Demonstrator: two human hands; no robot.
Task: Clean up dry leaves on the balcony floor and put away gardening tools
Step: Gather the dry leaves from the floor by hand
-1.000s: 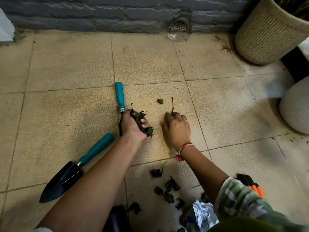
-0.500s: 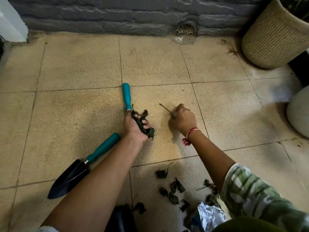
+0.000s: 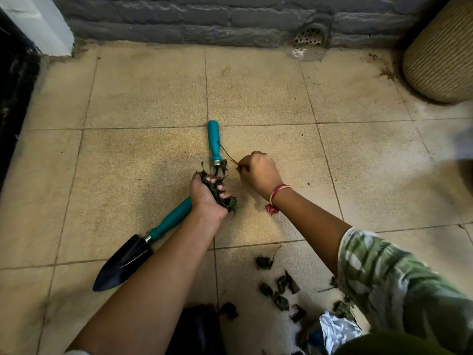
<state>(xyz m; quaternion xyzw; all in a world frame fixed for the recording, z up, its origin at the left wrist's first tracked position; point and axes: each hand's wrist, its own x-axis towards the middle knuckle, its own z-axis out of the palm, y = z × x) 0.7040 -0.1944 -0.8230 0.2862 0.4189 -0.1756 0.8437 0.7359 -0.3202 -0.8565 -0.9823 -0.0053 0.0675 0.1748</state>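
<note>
left hand (image 3: 206, 198): mid-floor, fingers curled round a bunch of dry leaves (image 3: 231, 203), palm turned up, bits poking out both ends of the fist.
right hand (image 3: 261, 172): just right of the left one, fist closed, pinching a thin stem (image 3: 227, 153); the stem's free end lies across the teal handle.
hand tool (image 3: 213, 142): teal handle points to the far edge of the floor (image 3: 256, 98); metal neck runs under the left hand, head hidden, type cannot tell.
trowel (image 3: 133, 254): flat on the floor left of the left forearm, black blade toward the near left, teal handle ends at the left wrist.
loose leaves (image 3: 280, 285): scattered by the near edge, below the right forearm.
foil scrap (image 3: 335, 331): near edge, right of the loose leaves.
basket pot (image 3: 442, 55): far right corner.
drain (image 3: 308, 38): in the brick wall at the far edge.
</note>
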